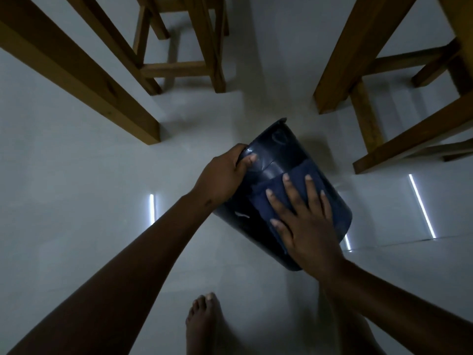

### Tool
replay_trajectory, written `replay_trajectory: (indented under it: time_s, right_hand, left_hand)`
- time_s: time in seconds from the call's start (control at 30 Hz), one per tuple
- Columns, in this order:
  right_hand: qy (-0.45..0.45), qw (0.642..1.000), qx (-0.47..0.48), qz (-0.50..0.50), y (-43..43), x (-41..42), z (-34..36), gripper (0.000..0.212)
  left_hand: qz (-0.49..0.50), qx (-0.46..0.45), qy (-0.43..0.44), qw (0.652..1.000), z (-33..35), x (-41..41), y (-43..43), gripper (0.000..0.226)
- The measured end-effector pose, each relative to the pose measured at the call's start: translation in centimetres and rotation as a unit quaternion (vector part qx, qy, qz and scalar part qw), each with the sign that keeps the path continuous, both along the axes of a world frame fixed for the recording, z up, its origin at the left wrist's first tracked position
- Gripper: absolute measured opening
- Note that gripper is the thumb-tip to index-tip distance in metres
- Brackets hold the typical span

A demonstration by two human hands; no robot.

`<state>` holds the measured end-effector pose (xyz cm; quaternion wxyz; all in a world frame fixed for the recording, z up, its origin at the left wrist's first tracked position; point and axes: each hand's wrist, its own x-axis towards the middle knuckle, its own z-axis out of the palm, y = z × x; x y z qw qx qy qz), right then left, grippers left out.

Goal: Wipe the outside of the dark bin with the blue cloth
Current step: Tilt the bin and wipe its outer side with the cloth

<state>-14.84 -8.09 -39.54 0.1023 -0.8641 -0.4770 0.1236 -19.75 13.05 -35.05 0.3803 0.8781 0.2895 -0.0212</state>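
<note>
head view. the left hand (225, 172) is closed on the upper edge of the dark bin (279, 155), thumb on the outer wall and fingers wrapped behind the edge, holding the bin steady. the right hand (304, 221) is flat and spread; it grips nothing but presses the blue cloth (261, 198) against the bin's side wall under the palm and fingers (288, 185).

the bin is tipped over, held low above the pale floor (76, 175) between the wooden furniture legs (84, 70), just ahead of the person's bare foot (202, 321). whether it touches the floor cannot be told.

its long axis runs from upper left, away from the person, to lower right, toward the person. which end is the open mouth cannot be told in this dim light; the near end looks broad and rounded.

step in hand, as judged: the wipe of the outer wall is under way, with the cloth on the upward-facing side. the next move appears to call for a stroke of the flat right hand along the wall with steady pressure, then a turn of the bin about its long axis by the left hand, to bring unwiped wall under the cloth.
</note>
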Motion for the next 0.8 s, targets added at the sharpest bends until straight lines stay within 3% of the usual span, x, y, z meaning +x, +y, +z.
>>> replay_trajectory:
  time_s: [0.07, 0.2, 0.27, 0.43, 0.5, 0.57, 0.67, 0.7, 0.8]
  right_hand:
    - [0.010, 1.000, 0.016, -0.001, 1.2, 1.9, -0.3, 0.055]
    - [0.129, 0.981, 0.082, -0.122, 2.7, 6.3, -0.4, 0.055]
    - [0.159, 0.973, 0.092, -0.141, 2.3, 6.6, -0.4, 0.056]
    - [0.074, 0.993, 0.066, -0.056, 0.2, -0.2, 0.0, 0.055]
    - [0.063, 0.996, 0.062, -0.028, 0.6, -0.7, 0.0, 0.056]
    - [0.086, 0.992, 0.076, -0.051, 1.9, 1.9, -0.2, 0.054]
    - [0.224, 0.957, 0.108, -0.148, 3.1, 6.1, -0.5, 0.053]
    - [0.228, 0.953, 0.108, -0.166, 2.8, 6.0, -0.5, 0.054]
    - [0.088, 0.987, 0.053, -0.126, 1.2, 1.5, 0.2, 0.054]
  left_hand:
    - [-0.005, -0.014, -0.006, 1.000, 0.3, 0.3, -0.1, 0.032]
    - [0.010, -0.115, 0.011, 0.993, 0.8, -0.8, 0.3, 0.033]
    - [0.030, -0.121, 0.026, 0.992, 0.8, -1.6, 0.1, 0.028]
    - [0.065, -0.037, 0.031, 0.997, 1.6, 0.2, -0.5, 0.026]
    - [0.078, -0.113, 0.036, 0.990, 2.2, 0.7, 0.4, 0.019]
    - [0.047, -0.209, 0.044, 0.976, 2.7, 0.0, 1.3, 0.025]
    - [-0.035, -0.148, 0.030, 0.988, 2.2, -1.4, 1.2, 0.042]
    - [-0.034, -0.118, 0.020, 0.992, 2.0, -1.4, 1.0, 0.043]
    - [-0.030, -0.079, 0.007, 0.996, 1.6, -0.4, 0.7, 0.042]
